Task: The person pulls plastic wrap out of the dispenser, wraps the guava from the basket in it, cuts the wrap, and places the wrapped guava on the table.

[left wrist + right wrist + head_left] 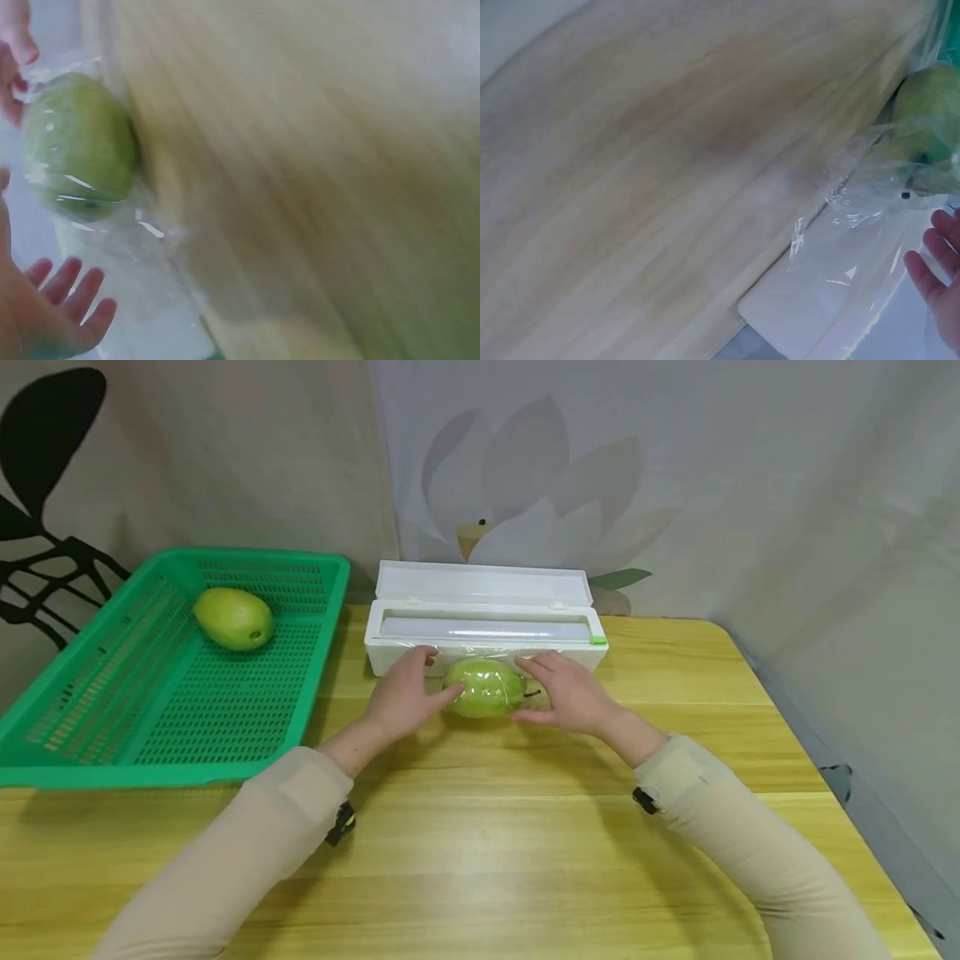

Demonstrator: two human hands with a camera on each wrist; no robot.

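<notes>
A green fruit (483,687) with a dark stem lies on its side on the table, covered by shiny clear film. Behind it stands a white cling film box (386,643), lid raised, a roll inside. My left hand (408,693) is at the fruit's left end, its thumb overlapping the skin in the head view. On the stem side, my right hand (573,695) has its fingers loosely bent. Loose, wrinkled cling film (840,217) spreads past the fruit over the box in the right wrist view. Spread fingers (82,289) of the left hand show in the left wrist view.
A green plastic basket (318,668) sits on the left of the wooden table (480,860), holding a yellow-green fruit (234,618). A black chair (48,460) stands beyond the left side. Curtain-like cloth (825,485) closes off the back and right.
</notes>
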